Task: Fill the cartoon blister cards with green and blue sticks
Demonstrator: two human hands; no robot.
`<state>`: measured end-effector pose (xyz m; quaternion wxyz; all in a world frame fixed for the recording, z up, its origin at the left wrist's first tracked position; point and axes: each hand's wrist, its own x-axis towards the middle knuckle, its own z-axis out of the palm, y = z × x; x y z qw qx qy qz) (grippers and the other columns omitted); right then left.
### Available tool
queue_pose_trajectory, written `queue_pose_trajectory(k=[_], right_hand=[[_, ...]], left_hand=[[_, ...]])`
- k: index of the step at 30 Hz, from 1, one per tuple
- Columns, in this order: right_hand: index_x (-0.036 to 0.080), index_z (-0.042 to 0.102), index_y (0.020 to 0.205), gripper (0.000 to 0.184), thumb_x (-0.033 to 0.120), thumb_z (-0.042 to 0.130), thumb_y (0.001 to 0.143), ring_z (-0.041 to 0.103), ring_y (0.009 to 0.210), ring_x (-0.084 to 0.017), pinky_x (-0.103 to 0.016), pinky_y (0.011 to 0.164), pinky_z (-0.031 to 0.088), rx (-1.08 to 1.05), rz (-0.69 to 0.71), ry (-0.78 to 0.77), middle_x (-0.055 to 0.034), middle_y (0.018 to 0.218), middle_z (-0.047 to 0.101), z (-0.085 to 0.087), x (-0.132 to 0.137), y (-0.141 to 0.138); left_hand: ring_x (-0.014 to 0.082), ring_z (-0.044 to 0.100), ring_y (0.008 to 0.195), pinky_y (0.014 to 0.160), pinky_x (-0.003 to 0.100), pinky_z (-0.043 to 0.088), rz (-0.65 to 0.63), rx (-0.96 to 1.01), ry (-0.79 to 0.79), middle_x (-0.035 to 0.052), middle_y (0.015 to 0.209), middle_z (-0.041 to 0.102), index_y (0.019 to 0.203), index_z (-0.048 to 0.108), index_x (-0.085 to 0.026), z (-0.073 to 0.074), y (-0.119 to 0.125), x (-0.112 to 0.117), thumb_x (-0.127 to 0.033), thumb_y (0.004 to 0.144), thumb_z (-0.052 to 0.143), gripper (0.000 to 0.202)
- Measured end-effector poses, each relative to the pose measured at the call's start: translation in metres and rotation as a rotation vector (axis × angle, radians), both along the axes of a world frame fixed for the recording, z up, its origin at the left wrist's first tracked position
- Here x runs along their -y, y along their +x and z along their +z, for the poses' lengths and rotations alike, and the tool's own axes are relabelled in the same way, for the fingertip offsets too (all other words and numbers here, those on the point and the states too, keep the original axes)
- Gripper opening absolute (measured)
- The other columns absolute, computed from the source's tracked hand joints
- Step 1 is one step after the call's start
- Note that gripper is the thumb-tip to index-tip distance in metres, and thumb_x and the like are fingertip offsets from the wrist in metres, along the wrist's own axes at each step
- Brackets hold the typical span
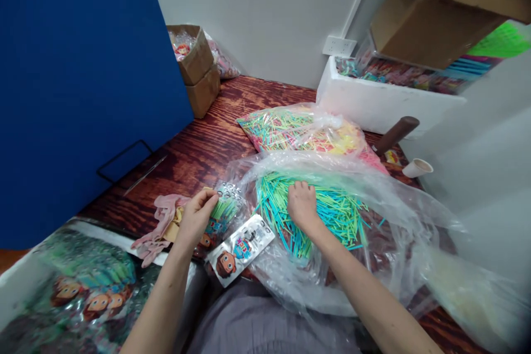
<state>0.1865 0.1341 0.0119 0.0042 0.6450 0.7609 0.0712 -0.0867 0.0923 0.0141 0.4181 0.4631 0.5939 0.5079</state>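
Note:
My left hand (196, 219) has its thumb and fingers pinched together at the edge of a small clear-fronted packet (224, 209) with green sticks showing inside. Curled into a loose heap of thin green and blue plastic sticks (340, 213) is my right hand (302, 206), closed on some of them; its fingertips are partly hidden. The heap lies in a wide-open clear plastic bag (398, 232). Between my hands, near my lap, a silver printed packet (240, 249) with a cartoon face lies flat, overlapping the bag's edge.
Behind the heap rests a filled bag of multicoloured sticks (286, 127). Pink gloves (161, 221) lie left of my left hand, above a foam box of filled packets (99, 282). A white foam box (373, 102), brown cylinder (396, 134) and paper cup (417, 168) stand right.

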Motion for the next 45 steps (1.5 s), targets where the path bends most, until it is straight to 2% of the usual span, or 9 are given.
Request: queue_pose_trajectory(k=[6, 11, 13, 18, 26, 35, 37, 40, 45], right_hand=[[0.008, 0.07, 0.099, 0.028, 0.009, 0.044, 0.09, 0.058, 0.101, -0.03, -0.041, 0.086, 0.032, 0.017, 0.008, -0.167, -0.0215, 0.102, 0.069, 0.006, -0.009, -0.022], [0.006, 0.07, 0.104, 0.028, 0.009, 0.048, 0.087, 0.063, 0.104, -0.03, -0.04, 0.086, 0.036, 0.021, -0.052, -0.249, -0.0239, 0.107, 0.07, 0.003, -0.021, -0.042], [0.006, 0.07, 0.105, 0.028, 0.007, 0.05, 0.085, 0.066, 0.102, -0.03, -0.038, 0.084, 0.039, 0.018, -0.082, -0.278, -0.0248, 0.106, 0.071, 0.002, -0.025, -0.046], [0.006, 0.07, 0.103, 0.026, 0.006, 0.054, 0.083, 0.07, 0.099, -0.03, -0.036, 0.081, 0.044, -0.009, -0.13, -0.312, -0.0236, 0.099, 0.073, 0.006, -0.025, -0.04], [0.013, 0.064, 0.109, 0.027, 0.014, 0.041, 0.095, 0.07, 0.098, -0.027, -0.03, 0.073, 0.042, -0.064, -0.124, -0.244, -0.0166, 0.103, 0.074, 0.029, -0.021, 0.007], [0.018, 0.064, 0.096, 0.024, 0.018, 0.04, 0.096, 0.067, 0.092, -0.025, -0.029, 0.071, 0.035, -0.137, -0.079, -0.128, -0.012, 0.093, 0.073, 0.039, 0.0, 0.037], [0.019, 0.062, 0.091, 0.021, 0.018, 0.041, 0.095, 0.066, 0.085, -0.024, -0.029, 0.07, 0.035, -0.249, -0.079, -0.1, -0.0099, 0.086, 0.072, 0.035, 0.014, 0.039], [0.022, 0.053, 0.084, 0.016, 0.023, 0.041, 0.095, 0.063, 0.07, -0.019, -0.027, 0.065, 0.037, -0.619, -0.108, -0.153, -0.0026, 0.072, 0.066, 0.021, 0.042, 0.036], [0.023, 0.043, 0.074, 0.021, 0.036, 0.047, 0.09, 0.054, 0.05, -0.013, -0.024, 0.051, 0.041, -1.354, -0.12, -0.655, 0.0047, 0.06, 0.055, -0.012, 0.086, 0.019]], left_hand=[[0.0133, 0.048, 0.065, 0.059, 0.023, 0.037, -0.073, -0.145, 0.011, -0.0028, 0.072, 0.052, 0.08, 0.058, -0.019, -0.006, -0.003, -0.005, -0.04, 0.083, 0.056, 0.021], [0.0197, 0.057, 0.078, 0.071, 0.03, 0.042, -0.034, -0.685, 0.111, 0.0018, 0.079, 0.061, 0.082, 0.059, -0.021, -0.012, 0.001, -0.01, -0.032, 0.091, 0.043, 0.021], [0.024, 0.059, 0.088, 0.08, 0.035, 0.043, -0.001, -0.807, 0.135, 0.0056, 0.086, 0.064, 0.085, 0.06, -0.02, -0.017, 0.003, -0.012, -0.029, 0.09, 0.042, 0.021], [0.0286, 0.058, 0.1, 0.089, 0.041, 0.043, 0.039, -0.842, 0.178, 0.0115, 0.103, 0.066, 0.103, 0.062, -0.018, -0.025, 0.001, -0.011, -0.031, 0.09, 0.043, 0.026], [0.0267, 0.061, 0.097, 0.088, 0.04, 0.046, 0.094, -0.8, 0.209, 0.0089, 0.101, 0.066, 0.099, 0.063, -0.019, -0.019, -0.013, 0.01, -0.034, 0.092, 0.045, 0.025], [0.0269, 0.058, 0.107, 0.096, 0.042, 0.044, 0.081, -0.795, 0.292, 0.0095, 0.109, 0.064, 0.105, 0.063, -0.02, -0.002, 0.013, 0.025, -0.033, 0.093, 0.047, 0.024], [0.0264, 0.057, 0.109, 0.097, 0.041, 0.043, 0.045, -0.765, 0.305, 0.0094, 0.11, 0.063, 0.105, 0.063, -0.02, 0.001, 0.025, 0.028, -0.032, 0.093, 0.047, 0.023], [0.0247, 0.057, 0.11, 0.098, 0.04, 0.043, -0.033, -0.674, 0.31, 0.0088, 0.112, 0.063, 0.106, 0.062, -0.021, 0.005, 0.048, 0.032, -0.032, 0.094, 0.048, 0.022], [0.0224, 0.057, 0.118, 0.099, 0.039, 0.045, -0.231, -0.413, 0.247, 0.0092, 0.124, 0.062, 0.122, 0.057, -0.022, 0.001, 0.097, 0.037, -0.034, 0.098, 0.043, 0.03]])
